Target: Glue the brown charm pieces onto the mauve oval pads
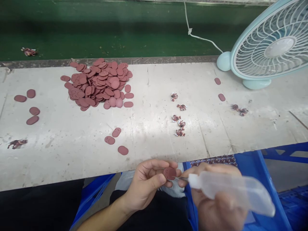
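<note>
My left hand (146, 184) pinches a reddish-brown oval disc (169, 173) just off the table's front edge; small dark holes show on its face. In my right hand (216, 205) is a translucent white squeeze bottle (231, 191), lying nearly sideways. Its thin nozzle points left and reaches the disc's right edge; whether it touches cannot be made out. Part of the right hand is blurred. Nearest on the table lie a loose oval disc (123, 150) and a small cluster of brown-and-white figurines (180, 132), which look like tiny horses.
A big pile of discs (98, 83) lies at the back left. More discs (34, 111) and a figurine (17, 144) are at far left. A pale blue fan (271, 45) stands at back right. Below the edge, a blue crate (267, 186) holds rows of small pieces.
</note>
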Tool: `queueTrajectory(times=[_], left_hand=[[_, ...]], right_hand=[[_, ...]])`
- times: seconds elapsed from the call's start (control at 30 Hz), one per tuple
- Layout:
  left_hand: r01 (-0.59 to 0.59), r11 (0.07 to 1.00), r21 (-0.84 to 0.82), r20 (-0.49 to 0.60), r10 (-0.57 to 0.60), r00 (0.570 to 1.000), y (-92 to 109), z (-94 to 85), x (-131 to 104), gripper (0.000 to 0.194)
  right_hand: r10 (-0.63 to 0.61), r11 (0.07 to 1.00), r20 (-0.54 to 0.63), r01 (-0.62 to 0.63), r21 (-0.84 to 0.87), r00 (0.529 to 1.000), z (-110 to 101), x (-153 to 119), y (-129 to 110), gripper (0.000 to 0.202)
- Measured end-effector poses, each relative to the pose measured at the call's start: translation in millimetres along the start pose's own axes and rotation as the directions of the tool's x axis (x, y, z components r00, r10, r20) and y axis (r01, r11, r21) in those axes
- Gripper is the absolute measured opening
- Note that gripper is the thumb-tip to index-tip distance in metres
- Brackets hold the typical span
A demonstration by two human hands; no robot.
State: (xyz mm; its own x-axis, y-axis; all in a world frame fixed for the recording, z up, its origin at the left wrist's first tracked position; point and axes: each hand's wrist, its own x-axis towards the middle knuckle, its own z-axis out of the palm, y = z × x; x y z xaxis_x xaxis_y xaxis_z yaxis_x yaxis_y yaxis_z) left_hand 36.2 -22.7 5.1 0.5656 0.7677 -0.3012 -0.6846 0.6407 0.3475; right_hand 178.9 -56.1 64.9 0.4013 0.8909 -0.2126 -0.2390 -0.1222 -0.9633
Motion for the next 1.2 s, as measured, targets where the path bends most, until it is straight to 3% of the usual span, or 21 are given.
queueTrajectory(times=[0.07, 0.1, 0.17, 0.2, 0.23, 0.3, 0.33, 0.4, 0.43, 0.5, 0.53, 0.57, 0.6, 0.67, 0.73, 0.77, 0.8, 0.87, 1.0, 1.1, 1.2], left_hand=[[-0.002, 1.000, -0.004, 0.000, 0.002, 1.000, 0.0, -0.7, -0.5, 0.019], [-0.004, 1.000, -0.005, 0.002, 0.004, 1.000, 0.1, -1.1, -0.7, 0.019], [-0.014, 1.000, -0.002, 0.006, 0.014, 1.000, 0.5, -2.1, -1.1, 0.018], [-0.022, 1.000, 0.003, 0.007, 0.022, 1.000, 0.9, -2.9, -1.2, 0.018], [-0.031, 0.999, 0.008, 0.007, 0.031, 1.000, 1.5, -3.8, -1.2, 0.018], [-0.051, 0.999, 0.016, 0.004, 0.051, 0.999, 3.7, -6.6, -1.1, 0.018], [-0.062, 0.998, 0.018, 0.002, 0.062, 0.998, 5.3, -8.3, -1.0, 0.018], [-0.089, 0.996, 0.026, -0.015, 0.089, 0.996, 9.3, -12.4, -0.9, 0.019], [-0.101, 0.994, 0.034, -0.031, 0.102, 0.994, 11.4, -14.5, -0.9, 0.020], [-0.116, 0.992, 0.051, -0.070, 0.120, 0.990, 15.5, -18.6, -0.9, 0.021], [-0.120, 0.991, 0.057, -0.089, 0.125, 0.988, 17.2, -20.3, -1.0, 0.021], [-0.120, 0.991, 0.062, -0.103, 0.126, 0.987, 18.6, -21.6, -1.0, 0.022], [-0.118, 0.991, 0.063, -0.111, 0.125, 0.986, 19.6, -22.6, -0.9, 0.022], [-0.111, 0.992, 0.062, -0.116, 0.117, 0.986, 20.6, -23.3, -0.9, 0.022], [-0.100, 0.993, 0.057, -0.116, 0.106, 0.988, 20.6, -22.8, -1.1, 0.022], [-0.094, 0.994, 0.055, -0.116, 0.100, 0.988, 20.3, -22.3, -1.5, 0.021], [-0.090, 0.995, 0.054, -0.113, 0.095, 0.989, 20.1, -21.8, -1.9, 0.021], [-0.084, 0.995, 0.058, -0.114, 0.090, 0.989, 19.5, -20.9, -3.0, 0.020], [-0.080, 0.995, 0.064, -0.133, 0.088, 0.987, 19.3, -20.9, -4.6, 0.020], [-0.076, 0.995, 0.072, -0.151, 0.086, 0.985, 20.0, -21.2, -4.1, 0.020], [-0.065, 0.994, 0.093, -0.158, 0.079, 0.984, 20.8, -20.0, -3.2, 0.018]], right_hand=[[-0.014, 0.973, -0.024, 0.019, 0.229, 1.000, -7.6, 26.9, -14.4, 0.025], [0.033, 0.916, 0.020, -0.039, 0.399, 0.999, -16.1, 43.8, -18.4, 0.024], [0.184, 0.628, 0.230, -0.295, 0.720, 0.956, -40.3, 81.6, -18.6, 0.028], [0.225, 0.387, 0.368, -0.430, 0.816, 0.902, -53.9, 100.4, -15.4, 0.032], [0.250, 0.164, 0.527, -0.572, 0.804, 0.812, -66.9, 117.7, -11.0, 0.035], [0.223, -0.006, 0.640, -0.655, 0.756, 0.736, -86.2, 142.8, -1.9, 0.037], [0.193, -0.031, 0.657, -0.665, 0.746, 0.729, -91.2, 149.0, 1.4, 0.039], [0.112, 0.041, 0.629, -0.636, 0.770, 0.769, -91.2, 147.2, 3.2, 0.042], [0.075, 0.169, 0.576, -0.580, 0.797, 0.814, -86.7, 140.3, 1.9, 0.041], [-0.016, 0.683, 0.401, -0.283, 0.674, 0.916, -71.8, 119.9, -3.3, 0.029], [-0.090, 0.882, 0.318, -0.073, 0.465, 0.944, -62.8, 109.2, -6.1, 0.024], [-0.167, 0.974, 0.267, 0.116, 0.196, 0.949, -53.6, 100.0, -8.4, 0.023], [-0.230, 0.962, 0.261, 0.260, -0.087, 0.938, -45.0, 93.2, -9.8, 0.019], [-0.263, 0.718, 0.360, 0.431, -0.547, 0.895, -31.4, 88.3, -9.9, 0.026], [-0.207, 0.318, 0.496, 0.537, -0.781, 0.843, -24.9, 92.4, -7.4, 0.031], [-0.154, 0.146, 0.545, 0.564, -0.813, 0.824, -24.3, 95.7, -5.8, 0.031], [-0.105, 0.062, 0.574, 0.582, -0.811, 0.812, -25.2, 98.8, -4.6, 0.032], [-0.025, 0.031, 0.606, 0.606, -0.795, 0.795, -30.2, 101.8, -3.5, 0.032], [0.019, 0.163, 0.652, 0.641, -0.750, 0.758, -40.5, 94.1, -7.0, 0.035], [-0.094, 0.221, 0.548, 0.554, -0.802, 0.831, -39.4, 85.2, -7.7, 0.030], [-0.117, 0.173, 0.411, 0.426, -0.888, 0.904, -30.0, 80.4, -2.3, 0.026]])
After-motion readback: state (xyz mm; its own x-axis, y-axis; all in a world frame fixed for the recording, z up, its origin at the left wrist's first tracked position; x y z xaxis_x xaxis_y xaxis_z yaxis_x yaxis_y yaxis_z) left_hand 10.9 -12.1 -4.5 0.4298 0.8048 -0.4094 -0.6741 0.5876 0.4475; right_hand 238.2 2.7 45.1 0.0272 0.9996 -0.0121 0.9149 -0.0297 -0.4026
